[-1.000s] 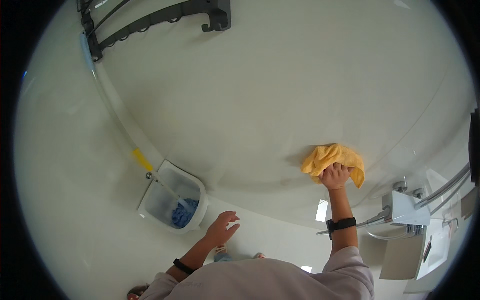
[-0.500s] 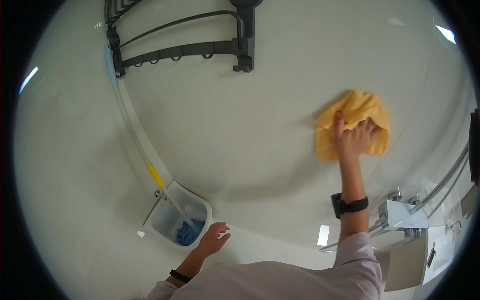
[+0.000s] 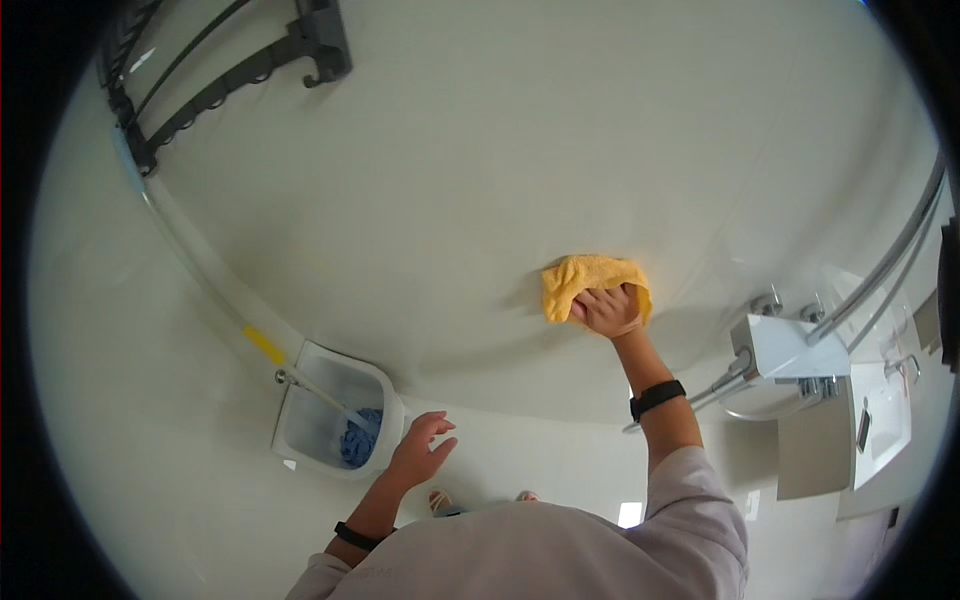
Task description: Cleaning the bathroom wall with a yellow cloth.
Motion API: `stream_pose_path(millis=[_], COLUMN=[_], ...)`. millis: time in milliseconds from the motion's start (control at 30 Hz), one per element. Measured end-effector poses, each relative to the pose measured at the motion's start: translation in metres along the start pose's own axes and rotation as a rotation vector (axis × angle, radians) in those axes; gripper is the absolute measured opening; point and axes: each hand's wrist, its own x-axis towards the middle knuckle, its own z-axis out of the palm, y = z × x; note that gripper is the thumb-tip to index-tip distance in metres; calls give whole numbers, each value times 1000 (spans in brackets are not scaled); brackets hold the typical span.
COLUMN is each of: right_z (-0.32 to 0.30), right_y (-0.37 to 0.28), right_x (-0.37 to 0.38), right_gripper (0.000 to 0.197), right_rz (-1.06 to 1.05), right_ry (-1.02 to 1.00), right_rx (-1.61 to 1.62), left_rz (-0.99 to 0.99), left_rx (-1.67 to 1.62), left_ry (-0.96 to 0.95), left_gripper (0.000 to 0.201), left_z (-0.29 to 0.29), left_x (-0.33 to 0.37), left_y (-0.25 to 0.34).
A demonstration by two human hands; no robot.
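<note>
Head view, entries placed by one landmark, the white tub (image 3: 398, 428).

Yellow cloth (image 3: 600, 270): one, bunched, lies against the pale wall (image 3: 500, 170), right of the tub and higher in the view.

Right hand (image 3: 608, 310): at the cloth's lower edge, fingers bent into the folds, gripping it against the wall; firmness of grip cannot be told. Black band (image 3: 658, 398) at the wrist.

Left hand (image 3: 422, 450): just right of the tub, apparently apart from it; empty, fingers loosely spread and slightly curled.

Mop (image 3: 362, 440): blue head down inside the tub, handle slanting up and left out of it, with a yellow collar (image 3: 264, 344).

Dark rack (image 3: 232, 84): above the tub, toward the left; whether the handle's top touches it cannot be told.

Shower mixer (image 3: 792, 347): well right of the tub, beyond the cloth, with a metal hose (image 3: 893, 262) curving upward.

White washbasin (image 3: 888, 430): far right of the tub, past the mixer.

Risks, by judgement: the cloth could slip or fold over, since the hand bears on its lower part and the top edge lies free. A wide sweep away from the tub could snag cloth or forearm on the mixer. A careless left hand could knock the tub or unsettle the leaning handle.
</note>
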Motion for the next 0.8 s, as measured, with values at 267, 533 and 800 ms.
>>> stream_pose_path(millis=[267, 533, 800], right_z=[-59, -26, 38], right_y=[62, 10, -70], right_x=[115, 188, 67], right_gripper=[27, 40, 44], right_rz=[98, 321, 208], right_ry=[77, 172, 92], right_rx=[-192, -299, -198], left_rz=[-87, -124, -107], left_rx=[-37, -134, -136], left_ry=[70, 95, -69], left_gripper=[29, 36, 34], left_z=[5, 2, 7], left_x=[-36, -37, -3], left_y=[-9, -48, -83])
